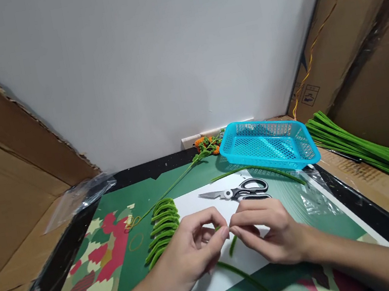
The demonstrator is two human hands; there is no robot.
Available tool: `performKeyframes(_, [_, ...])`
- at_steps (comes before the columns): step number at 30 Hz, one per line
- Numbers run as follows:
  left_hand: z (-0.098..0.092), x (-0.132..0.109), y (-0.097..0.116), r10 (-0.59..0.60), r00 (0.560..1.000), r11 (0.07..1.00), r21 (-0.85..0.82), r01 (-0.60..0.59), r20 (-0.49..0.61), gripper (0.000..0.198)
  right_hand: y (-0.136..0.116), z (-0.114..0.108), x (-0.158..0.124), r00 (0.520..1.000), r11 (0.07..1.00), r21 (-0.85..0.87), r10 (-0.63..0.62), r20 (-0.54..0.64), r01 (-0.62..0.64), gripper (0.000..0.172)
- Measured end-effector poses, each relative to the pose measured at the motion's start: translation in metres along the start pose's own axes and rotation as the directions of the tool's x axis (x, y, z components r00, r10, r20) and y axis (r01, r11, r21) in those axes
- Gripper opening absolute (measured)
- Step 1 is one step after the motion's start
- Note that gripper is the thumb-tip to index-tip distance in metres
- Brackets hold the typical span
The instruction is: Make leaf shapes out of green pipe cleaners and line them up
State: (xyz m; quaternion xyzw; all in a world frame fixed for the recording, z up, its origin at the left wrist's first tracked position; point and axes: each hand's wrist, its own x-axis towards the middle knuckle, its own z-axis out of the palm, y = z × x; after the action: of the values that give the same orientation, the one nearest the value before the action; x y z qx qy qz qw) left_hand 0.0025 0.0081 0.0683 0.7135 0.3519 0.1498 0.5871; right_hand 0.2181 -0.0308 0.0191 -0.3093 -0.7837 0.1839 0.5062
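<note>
Both grips pinch one fuzzy green pipe cleaner (234, 244) between them: my left hand (192, 259) and right hand (270, 232) meet fingertip to fingertip, its long axis trailing toward me over the white paper sheet (197, 205).

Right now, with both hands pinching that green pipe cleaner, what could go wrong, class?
1. The scissors lie just beyond the right hand, blades slightly apart; a reach forward might catch them.
2. The pipe cleaner, pinched between both hands (left hand), probably has a wire end that could prick a fingertip.
3. The folded green leaves sit close beside the left hand; a sideways move could scatter the row.
</note>
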Motion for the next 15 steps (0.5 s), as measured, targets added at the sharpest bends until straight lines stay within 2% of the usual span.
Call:
performKeyframes(1, [-0.001,-0.002,0.002,0.052,0.998,0.994,0.102,-0.050,-0.020,0.028,-0.002,0.000,0.002,0.992,0.983,0.130,0.126,0.011,-0.127,0.022])
performKeyframes(2, [-0.001,-0.003,0.004,0.137,0.990,0.964,0.234,-0.127,-0.027,0.026,-0.004,0.001,0.004,0.964,0.924,0.276,0.260,0.053,-0.264,0.023])
performKeyframes(3, [-0.003,-0.005,0.006,0.256,0.967,0.891,0.391,-0.232,-0.010,0.025,-0.004,0.002,0.005,0.916,0.816,0.421,0.383,0.121,-0.397,0.024])
performKeyframes(4, [-0.004,-0.006,0.007,0.400,0.915,0.753,0.552,-0.359,0.049,0.025,-0.003,0.004,0.006,0.853,0.665,0.546,0.477,0.213,-0.509,0.028])
performKeyframes(5, [-0.006,-0.007,0.008,0.536,0.832,0.549,0.689,-0.474,0.144,0.027,-0.001,0.005,0.006,0.783,0.493,0.637,0.537,0.314,-0.593,0.032])
performKeyframes(6, [-0.008,-0.007,0.009,0.626,0.733,0.309,0.778,-0.547,0.267,0.030,0.001,0.007,0.006,0.719,0.330,0.686,0.564,0.407,-0.648,0.035])
performKeyframes(7, [-0.010,-0.007,0.009,0.663,0.638,0.075,0.813,-0.578,0.392,0.031,0.003,0.008,0.006,0.666,0.205,0.702,0.570,0.480,-0.682,0.037])
performKeyframes(8, [-0.012,-0.007,0.009,0.664,0.566,-0.108,0.812,-0.574,0.488,0.032,0.005,0.008,0.006,0.629,0.128,0.701,0.572,0.526,-0.702,0.037])
performKeyframes(9, [-0.013,-0.006,0.009,0.650,0.526,-0.219,0.798,-0.562,0.549,0.031,0.005,0.008,0.006,0.611,0.099,0.693,0.571,0.549,-0.714,0.038])
performKeyframes(10, [-0.014,-0.006,0.008,0.642,0.509,-0.258,0.787,-0.560,0.573,0.030,0.004,0.007,0.006,0.621,0.128,0.686,0.567,0.542,-0.716,0.037])
performKeyframes(11, [-0.014,-0.005,0.008,0.654,0.515,-0.227,0.793,-0.565,0.554,0.029,0.002,0.005,0.007,0.661,0.227,0.676,0.564,0.496,-0.701,0.036])
performKeyframes(12, [-0.013,-0.005,0.008,0.675,0.545,-0.131,0.808,-0.574,0.497,0.027,-0.001,0.002,0.008,0.728,0.388,0.646,0.548,0.412,-0.658,0.033])
performKeyframes(13, [-0.012,-0.005,0.009,0.689,0.602,0.021,0.818,-0.575,0.405,0.025,-0.004,-0.001,0.008,0.815,0.586,0.576,0.496,0.300,-0.569,0.029])
performKeyframes(14, [-0.010,-0.006,0.010,0.672,0.684,0.218,0.806,-0.551,0.286,0.021,-0.006,-0.004,0.008,0.900,0.778,0.454,0.394,0.186,-0.434,0.023])
performKeyframes(15, [-0.007,-0.006,0.011,0.606,0.777,0.429,0.751,-0.502,0.172,0.018,-0.008,-0.007,0.007,0.963,0.916,0.298,0.251,0.092,-0.268,0.018])
